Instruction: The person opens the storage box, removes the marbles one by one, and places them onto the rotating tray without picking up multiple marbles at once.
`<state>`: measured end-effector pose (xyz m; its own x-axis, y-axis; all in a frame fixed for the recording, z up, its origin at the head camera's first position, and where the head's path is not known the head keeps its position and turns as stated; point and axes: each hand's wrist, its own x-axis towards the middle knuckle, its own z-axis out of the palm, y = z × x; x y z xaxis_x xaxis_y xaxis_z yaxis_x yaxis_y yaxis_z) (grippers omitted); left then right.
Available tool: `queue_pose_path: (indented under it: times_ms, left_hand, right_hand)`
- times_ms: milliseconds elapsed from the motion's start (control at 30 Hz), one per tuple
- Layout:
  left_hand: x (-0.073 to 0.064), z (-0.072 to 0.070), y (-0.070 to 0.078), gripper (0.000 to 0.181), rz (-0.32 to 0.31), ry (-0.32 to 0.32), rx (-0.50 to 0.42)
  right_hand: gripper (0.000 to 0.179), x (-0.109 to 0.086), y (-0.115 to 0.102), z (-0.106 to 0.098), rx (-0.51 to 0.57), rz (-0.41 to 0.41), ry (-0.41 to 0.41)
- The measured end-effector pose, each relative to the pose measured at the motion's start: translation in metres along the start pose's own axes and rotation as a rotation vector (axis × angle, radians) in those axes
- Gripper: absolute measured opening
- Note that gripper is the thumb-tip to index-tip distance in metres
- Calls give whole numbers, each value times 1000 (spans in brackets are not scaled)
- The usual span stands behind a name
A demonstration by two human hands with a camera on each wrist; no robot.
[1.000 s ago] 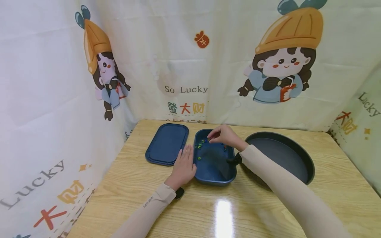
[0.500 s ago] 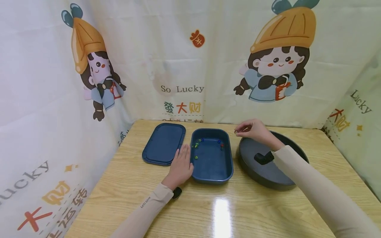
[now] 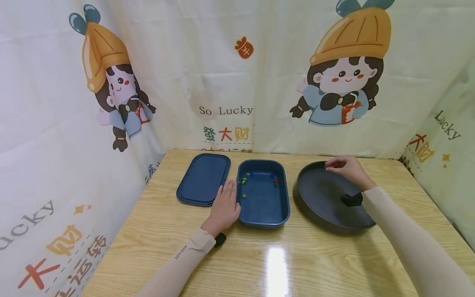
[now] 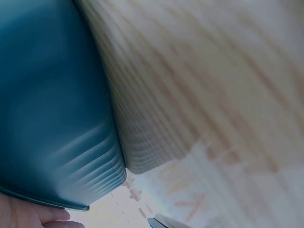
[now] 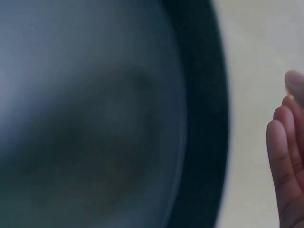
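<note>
My left hand [image 3: 222, 208] lies with straight fingers along the left side of a blue rectangular box [image 3: 263, 214]. In the left wrist view its fingertips [image 4: 52, 213] touch the box's rim. Several small coloured glass marbles, among them a green marble [image 3: 243, 196], a blue marble [image 3: 272, 176] and a red marble [image 3: 276, 180], lie in the box. Above the far rim of a round dark pan [image 3: 323, 198], my right hand [image 3: 346, 168] pinches a marble between thumb and fingertips. The fingers mostly hide that marble, so its colour is unclear.
A flat blue lid [image 3: 204, 179] lies on the wooden table [image 3: 237, 264], left of the box. The pan stands just right of the box. A printed cloth [image 3: 278, 82] hangs behind the table and along its sides.
My right hand has moved right, from inside the blue box to over the round pan, with the pinched marble. My left hand has stayed at the box's side. The head view has shifted slightly.
</note>
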<state>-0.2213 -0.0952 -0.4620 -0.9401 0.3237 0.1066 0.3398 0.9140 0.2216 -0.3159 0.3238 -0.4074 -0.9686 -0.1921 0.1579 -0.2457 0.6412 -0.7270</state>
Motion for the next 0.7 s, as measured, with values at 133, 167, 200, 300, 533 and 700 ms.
queue_pose_path:
  times_ms: [133, 167, 200, 300, 533, 700]
  left_hand:
    - [1, 1, 0, 66, -2, -1, -1]
    - [1, 1, 0, 66, -2, -2, -1]
    - [1, 1, 0, 66, -3, -3, -3]
    - [0, 2, -1, 66, -3, -3, -3]
    - [0, 1, -1, 65, -1, 4, -6]
    - [0, 2, -2, 65, 4, 11, -3]
  right_hand:
    - [33, -5, 25, -2, 13, 41, -8]
    - [34, -6, 29, -3, 14, 54, -16]
    - [36, -8, 32, -3, 8, 61, -24]
    - [36, -11, 42, -1, -25, 78, -45]
    - [33, -10, 57, 5, -130, 94, -100]
    - [31, -8, 58, 9, -143, 101, -126]
